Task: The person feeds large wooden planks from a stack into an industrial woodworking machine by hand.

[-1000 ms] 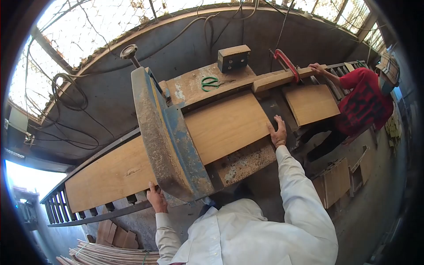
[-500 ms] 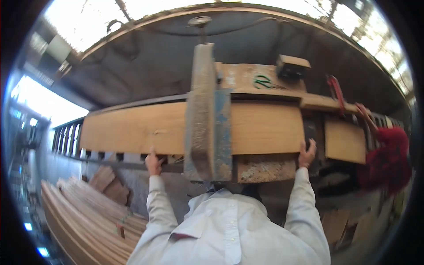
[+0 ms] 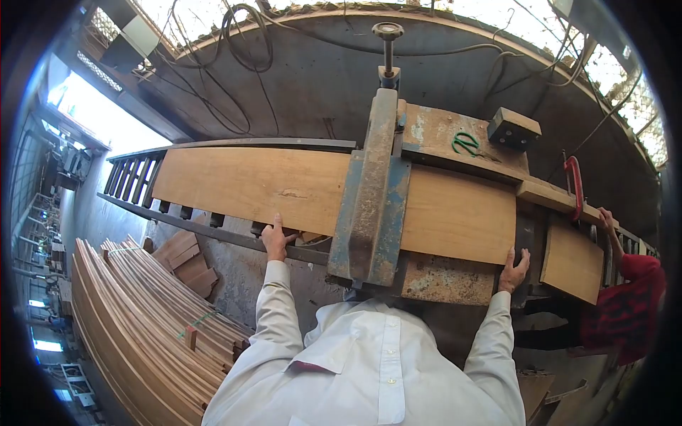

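A long wooden board (image 3: 245,181) lies across the machine bed and passes under a worn blue-grey machine head (image 3: 371,192). Its other part (image 3: 458,213) comes out on the right. My left hand (image 3: 275,239) is at the board's near edge, left of the machine head, its fingers curled on the edge and the index finger on top. At the near right corner of the board, my right hand (image 3: 513,272) touches the edge with thumb and fingers apart. Beyond that end lies a shorter wooden piece (image 3: 572,263).
A person in a red top (image 3: 625,309) stands at right, a hand (image 3: 606,220) near a red clamp (image 3: 574,186). Stacked wooden strips (image 3: 149,312) lie at lower left. A handwheel (image 3: 388,30) tops the machine. Rollers (image 3: 133,181) extend left; cables (image 3: 245,42) hang behind.
The view has shifted and tilted, so the machine and board appear farther right and angled. Both my hands stay at the board's near edge. The other person's hand remains by the clamp.
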Demonstrator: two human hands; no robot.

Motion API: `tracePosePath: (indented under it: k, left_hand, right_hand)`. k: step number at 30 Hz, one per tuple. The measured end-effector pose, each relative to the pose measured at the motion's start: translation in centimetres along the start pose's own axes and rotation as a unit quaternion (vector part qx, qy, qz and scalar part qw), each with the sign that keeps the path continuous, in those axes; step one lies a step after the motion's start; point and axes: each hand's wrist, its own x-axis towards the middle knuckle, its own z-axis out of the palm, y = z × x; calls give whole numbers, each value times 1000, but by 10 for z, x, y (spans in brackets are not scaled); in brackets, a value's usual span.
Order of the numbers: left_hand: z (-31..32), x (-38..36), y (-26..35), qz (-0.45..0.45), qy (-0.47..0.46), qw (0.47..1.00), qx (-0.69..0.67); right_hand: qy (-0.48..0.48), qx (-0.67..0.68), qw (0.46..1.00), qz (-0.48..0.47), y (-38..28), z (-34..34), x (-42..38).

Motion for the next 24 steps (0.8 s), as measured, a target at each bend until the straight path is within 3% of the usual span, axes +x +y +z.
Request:
tracePosePath:
  k: [14,18,20,23,24]
  left_hand:
    - [1,-13,17,-13,-13,1000,15]
    - [-4,-5,12,-34,-54,997,-48]
    - [-3,-2,1,3,-39,996,-84]
    - [-7,33,-41,89,48,992,76]
    - [-4,20,-27,72,84,993,31]
  right_hand:
    - [6,-14,1000,25,2,2,-4]
    - [2,-4,999,-39,31,14,7]
    - [-27,63,997,-42,44,21,8]
    - [-21,305,952,-9,28,21,-12]
    - [37,247,967,57,-1,14,-31]
